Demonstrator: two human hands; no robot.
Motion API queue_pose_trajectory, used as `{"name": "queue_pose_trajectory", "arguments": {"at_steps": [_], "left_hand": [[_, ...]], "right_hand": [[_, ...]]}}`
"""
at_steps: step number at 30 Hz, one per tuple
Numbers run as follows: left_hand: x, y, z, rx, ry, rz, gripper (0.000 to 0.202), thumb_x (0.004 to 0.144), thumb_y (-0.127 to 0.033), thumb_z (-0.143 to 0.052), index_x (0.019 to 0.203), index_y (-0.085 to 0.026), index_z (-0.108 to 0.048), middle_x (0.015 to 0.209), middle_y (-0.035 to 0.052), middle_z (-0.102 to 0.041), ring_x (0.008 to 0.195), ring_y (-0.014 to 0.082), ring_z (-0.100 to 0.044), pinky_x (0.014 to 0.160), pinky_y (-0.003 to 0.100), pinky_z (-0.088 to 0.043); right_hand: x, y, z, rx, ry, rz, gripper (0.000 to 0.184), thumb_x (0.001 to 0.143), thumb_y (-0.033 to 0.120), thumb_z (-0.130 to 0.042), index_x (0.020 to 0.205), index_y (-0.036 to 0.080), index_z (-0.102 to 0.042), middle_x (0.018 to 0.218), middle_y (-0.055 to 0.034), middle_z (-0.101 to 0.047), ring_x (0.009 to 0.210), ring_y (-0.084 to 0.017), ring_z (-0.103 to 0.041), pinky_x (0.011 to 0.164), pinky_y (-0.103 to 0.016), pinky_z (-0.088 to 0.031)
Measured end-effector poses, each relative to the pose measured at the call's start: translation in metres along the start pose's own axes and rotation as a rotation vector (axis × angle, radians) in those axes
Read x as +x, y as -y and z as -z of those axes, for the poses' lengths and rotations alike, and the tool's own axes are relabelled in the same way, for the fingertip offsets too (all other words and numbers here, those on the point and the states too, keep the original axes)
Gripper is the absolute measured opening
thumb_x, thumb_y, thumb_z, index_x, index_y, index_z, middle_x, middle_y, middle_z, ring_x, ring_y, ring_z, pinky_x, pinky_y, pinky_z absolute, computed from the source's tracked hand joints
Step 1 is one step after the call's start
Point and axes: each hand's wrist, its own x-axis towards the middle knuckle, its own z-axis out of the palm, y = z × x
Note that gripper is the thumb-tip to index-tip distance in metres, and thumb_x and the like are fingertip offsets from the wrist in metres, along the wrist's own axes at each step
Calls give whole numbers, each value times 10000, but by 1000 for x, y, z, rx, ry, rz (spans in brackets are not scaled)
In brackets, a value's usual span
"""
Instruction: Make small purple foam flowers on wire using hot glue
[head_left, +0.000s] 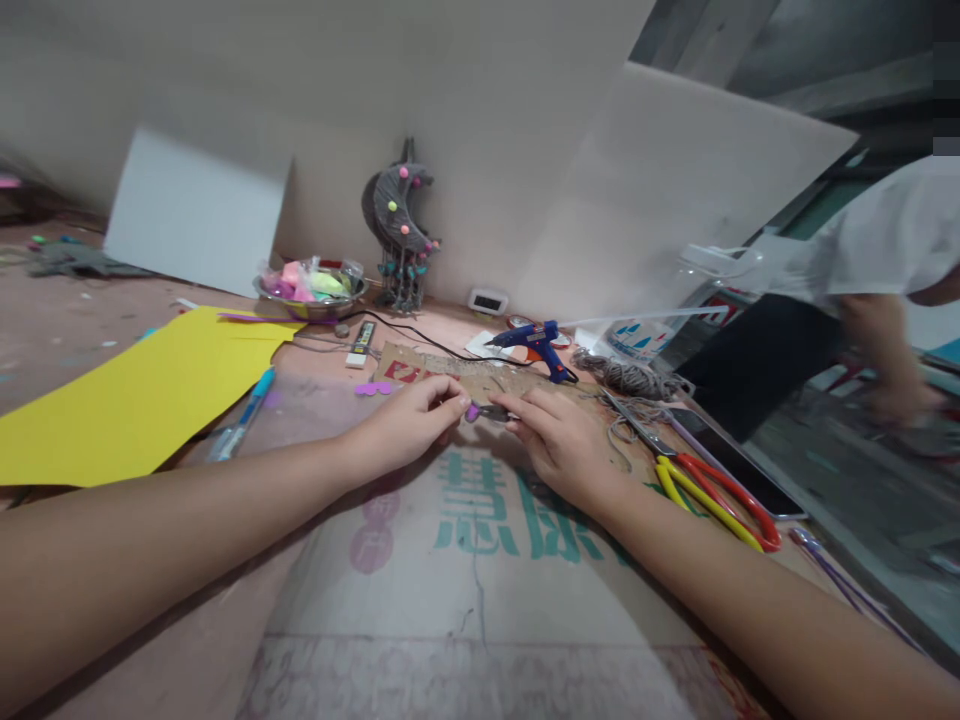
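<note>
L hand pinched on sm. purple piece, near side of blue glue gun w/ orange trigger; R hand clamped on sm. dark narrow tool, tip at piece. Purple scalloped strip left of gun.

There's open room on the near side of the left hand and right hand, low over the flat printed board. Beyond them, I see the glue gun and its cord blocking the way; rightward, scissors, grey yarn and a phone crowd it. Leftward, a hand could skim the yellow sheet, minding the pen.
</note>
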Motion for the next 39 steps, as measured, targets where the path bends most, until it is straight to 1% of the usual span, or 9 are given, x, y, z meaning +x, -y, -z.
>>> {"name": "queue_pose_trajectory", "arguments": {"at_steps": [13,17,22,26,28,30,32,36,39], "left_hand": [[1,2,0,-5,0,16,206,854,-350,-454,772,-174,-521,556,-49,-455,492,85,-407,473,202,-318],[1,0,0,-46,-1,27,211,856,-355,-453,753,-176,-493,542,-54,-439,479,80,-398,460,197,-306],[0,0,-1,-61,-15,41,220,854,-360,-457,741,-174,-483,538,-50,-455,489,80,-421,477,196,-325],[0,0,-1,-29,-5,31,211,852,-339,-458,732,-170,-497,543,-52,-455,498,78,-428,483,192,-326],[0,-1,0,-6,-4,24,207,847,-334,-463,732,-167,-505,553,-50,-463,504,77,-434,487,191,-329],[0,-2,0,15,1,24,210,846,-341,-462,745,-166,-519,557,-48,-471,511,80,-448,491,191,-336],[-1,-2,0,31,7,24,216,847,-352,-458,764,-168,-534,559,-46,-479,513,83,-458,493,192,-345],[-2,-3,-1,63,13,-1,210,843,-349,-464,789,-168,-555,619,-21,-553,534,93,-493,507,199,-361],[-2,-1,-2,82,19,-14,212,847,-349,-460,806,-169,-565,711,8,-620,605,112,-547,540,208,-383]], "right_hand": [[1,1,0,-29,-5,6,303,927,215,-368,1101,147,-606,762,-67,-596,680,-176,-515,599,-290,-397],[0,1,2,64,-10,-97,319,923,248,-398,1185,152,-553,846,-81,-599,750,-187,-542,663,-306,-438],[0,-10,-9,254,-125,-250,335,918,232,-409,1234,169,-500,1043,-108,-603,969,-207,-556,840,-355,-447],[2,-20,-19,263,-109,-330,321,877,206,-475,1191,168,-529,1024,-110,-597,947,-223,-560,818,-392,-463],[4,-20,-18,254,-116,-322,307,859,216,-508,1162,179,-548,1056,-112,-573,996,-235,-541,853,-412,-449],[4,-16,-13,253,-173,-292,260,854,236,-525,1106,195,-575,1086,-108,-554,1048,-239,-517,902,-420,-419],[4,-9,-7,260,-205,-243,177,857,251,-530,1011,207,-607,1024,-91,-564,1013,-228,-525,886,-401,-422],[4,5,1,272,-143,-130,84,856,247,-548,849,206,-622,864,-59,-573,853,-190,-541,774,-347,-439],[3,10,0,260,-109,-89,91,843,267,-575,886,196,-614,880,-67,-581,859,-194,-531,773,-350,-429]]}}
